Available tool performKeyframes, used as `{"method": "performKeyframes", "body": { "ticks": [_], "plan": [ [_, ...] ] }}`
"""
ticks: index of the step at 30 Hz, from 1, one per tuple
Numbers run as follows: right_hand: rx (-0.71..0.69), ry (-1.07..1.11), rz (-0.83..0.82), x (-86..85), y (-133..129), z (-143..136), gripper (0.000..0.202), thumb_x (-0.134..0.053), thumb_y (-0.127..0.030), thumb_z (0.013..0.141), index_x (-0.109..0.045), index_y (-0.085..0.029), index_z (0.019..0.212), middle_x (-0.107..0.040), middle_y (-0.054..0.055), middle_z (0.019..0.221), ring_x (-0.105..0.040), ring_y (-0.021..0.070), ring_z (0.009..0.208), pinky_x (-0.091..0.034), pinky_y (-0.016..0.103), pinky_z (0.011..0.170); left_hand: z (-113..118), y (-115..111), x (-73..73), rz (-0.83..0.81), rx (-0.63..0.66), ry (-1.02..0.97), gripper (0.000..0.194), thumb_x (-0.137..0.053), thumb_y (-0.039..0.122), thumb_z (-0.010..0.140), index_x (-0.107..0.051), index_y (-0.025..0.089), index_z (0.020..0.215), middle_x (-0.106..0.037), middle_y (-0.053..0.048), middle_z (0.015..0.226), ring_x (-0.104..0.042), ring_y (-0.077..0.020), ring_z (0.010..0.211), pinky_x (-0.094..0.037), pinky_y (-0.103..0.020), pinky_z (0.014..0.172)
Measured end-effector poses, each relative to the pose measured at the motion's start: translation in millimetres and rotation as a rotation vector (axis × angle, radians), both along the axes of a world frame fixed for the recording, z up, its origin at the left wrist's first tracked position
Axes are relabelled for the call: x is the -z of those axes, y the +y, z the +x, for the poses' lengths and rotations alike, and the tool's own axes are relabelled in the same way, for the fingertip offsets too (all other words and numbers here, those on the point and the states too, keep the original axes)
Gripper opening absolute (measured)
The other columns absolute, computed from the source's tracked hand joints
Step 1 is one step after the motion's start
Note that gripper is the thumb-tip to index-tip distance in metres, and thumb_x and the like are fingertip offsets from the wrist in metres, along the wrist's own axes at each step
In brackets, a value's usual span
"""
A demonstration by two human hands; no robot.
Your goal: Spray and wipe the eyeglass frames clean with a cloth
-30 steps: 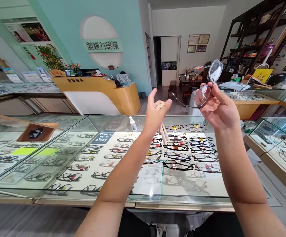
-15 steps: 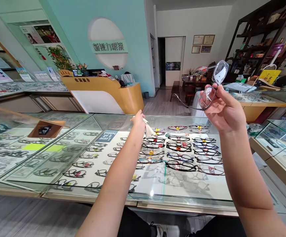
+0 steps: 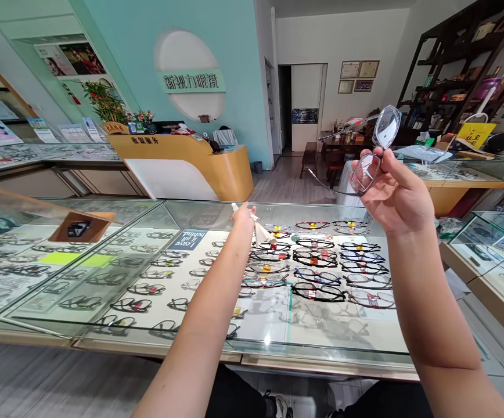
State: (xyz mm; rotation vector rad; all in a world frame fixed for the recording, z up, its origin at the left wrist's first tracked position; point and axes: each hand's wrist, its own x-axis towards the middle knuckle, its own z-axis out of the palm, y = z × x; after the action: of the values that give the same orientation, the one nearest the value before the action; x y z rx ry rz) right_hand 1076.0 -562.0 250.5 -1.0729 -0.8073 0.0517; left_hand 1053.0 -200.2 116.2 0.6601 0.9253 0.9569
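Observation:
My right hand point(image 3: 395, 186) is raised over the right of the glass counter and pinches a pair of eyeglasses point(image 3: 387, 126) near the bridge. The eyeglasses stand on end, one lens above the other, with their temples pointing left. Stretched forward over the counter's far edge, my left hand point(image 3: 244, 215) is closed on a pale cloth point(image 3: 262, 233) that hangs to its right. Under the glass, several rows of eyeglass frames point(image 3: 317, 258) with coloured stickers lie just beyond and below my hands.
The glass display counter point(image 3: 267, 352) spans the foreground. A wooden box-like stand point(image 3: 82, 229) sits on its left part. Behind are a yellow and white reception desk point(image 3: 182, 168), a wooden bench point(image 3: 309, 155) and a dark shelf unit point(image 3: 446, 64). Another glass case point(image 3: 491, 261) stands at right.
My left hand has dropped slightly with the cloth, and a bit of cloth now shows on its left side. My right hand and the eyeglasses have barely moved.

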Motion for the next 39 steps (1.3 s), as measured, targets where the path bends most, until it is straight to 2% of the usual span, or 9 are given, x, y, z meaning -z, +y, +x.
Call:
{"method": "performKeyframes", "body": {
  "ticks": [4,8,13,17,22,27,31,35,39],
  "plan": [
    [0.01,-0.008,-0.017,-0.8,-1,-1,0.022,-0.079,-0.062,0.098,-0.082,-0.041,0.104,-0.078,-0.006,0.144,-0.055,0.0323,0.16,-0.06,0.053,0.123,-5,-7,-18.6,0.09,0.011,-0.034,0.007,-0.073,0.016,0.106,-0.068,0.012,0.107,-0.072,-0.001,0.092,-0.064,-0.0094,0.069,-0.055,-0.021,0.063],
    [-0.012,0.038,0.021,-2.1,0,-5,0.016,-0.08,-0.056,0.098,-0.082,-0.041,0.102,-0.078,-0.006,0.143,-0.057,0.0308,0.159,-0.059,0.051,0.125,-17,-26,-51.8,0.274,0.072,-0.112,0.01,-0.073,0.012,0.104,-0.066,0.014,0.099,-0.075,-0.001,0.079,-0.054,-0.0066,0.059,-0.047,-0.02,0.062],
    [-0.035,0.077,0.042,-1.1,2,-6,0.021,-0.085,-0.057,0.094,-0.081,-0.037,0.101,-0.082,-0.003,0.134,-0.065,0.0314,0.151,-0.06,0.052,0.124,-44,-68,-91.0,0.655,0.388,-0.171,0.029,-0.084,0.039,0.102,-0.076,0.014,0.09,-0.052,0.003,0.059,-0.04,-0.0087,0.052,-0.035,-0.025,0.052],
    [-0.028,0.094,0.031,0.7,6,-5,0.028,-0.088,-0.058,0.092,-0.081,-0.034,0.103,-0.083,0.001,0.133,-0.067,0.0331,0.148,-0.063,0.053,0.119,-62,-103,-108.3,0.868,0.596,-0.185,0.049,-0.086,0.065,0.093,-0.076,0.018,0.088,-0.056,-0.001,0.069,-0.045,-0.0105,0.056,-0.036,-0.026,0.051],
    [-0.086,0.141,0.028,3.3,12,-6,0.03,-0.092,-0.058,0.089,-0.081,-0.033,0.101,-0.084,0.0,0.131,-0.072,0.0296,0.141,-0.064,0.045,0.116,-73,-125,-115.9,0.758,0.902,-0.408,0.063,-0.091,0.074,0.082,-0.06,0.02,0.089,-0.07,-0.004,0.087,-0.073,-0.019,0.082,-0.059,-0.027,0.068],
    [-0.177,0.185,0.016,7.9,21,-6,0.027,-0.092,-0.054,0.089,-0.081,-0.031,0.099,-0.086,0.0,0.125,-0.08,0.0226,0.121,-0.067,0.035,0.105,-80,-132,-118.2,0.674,1.135,-0.529,0.062,-0.093,0.071,0.082,-0.054,0.024,0.096,-0.053,0.003,0.077,-0.066,-0.0156,0.071,-0.067,-0.037,0.07],
    [-0.223,0.183,-0.014,11.5,27,-8,0.028,-0.093,-0.053,0.088,-0.08,-0.029,0.095,-0.086,0.001,0.117,-0.081,0.0182,0.104,-0.067,0.031,0.095,-83,-130,-119.3,0.8,1.127,-0.486,0.064,-0.094,0.069,0.076,-0.049,0.028,0.096,-0.05,0.0,0.083,-0.055,-0.0159,0.068,-0.045,-0.027,0.047],
    [-0.285,0.187,-0.085,13.1,29,-12,0.029,-0.094,-0.053,0.088,-0.081,-0.027,0.091,-0.086,0.002,0.11,-0.077,0.0153,0.092,-0.065,0.028,0.088,-80,-125,-119.5,0.79,1.165,-0.457,0.056,-0.092,0.059,0.071,-0.048,0.025,0.084,-0.044,0.0,0.078,-0.05,-0.015,0.065,-0.031,-0.024,0.045],
    [-0.33,0.175,-0.19,15.0,30,-13,0.031,-0.097,-0.052,0.085,-0.081,-0.026,0.089,-0.085,0.003,0.108,-0.073,0.017,0.096,-0.06,0.031,0.091,-72,-127,-115.7,0.813,1.135,-0.35,0.073,-0.069,0.094,0.076,-0.052,0.023,0.07,-0.045,-0.002,0.07,-0.05,-0.0153,0.061,-0.025,-0.025,0.044]
  ]
}}
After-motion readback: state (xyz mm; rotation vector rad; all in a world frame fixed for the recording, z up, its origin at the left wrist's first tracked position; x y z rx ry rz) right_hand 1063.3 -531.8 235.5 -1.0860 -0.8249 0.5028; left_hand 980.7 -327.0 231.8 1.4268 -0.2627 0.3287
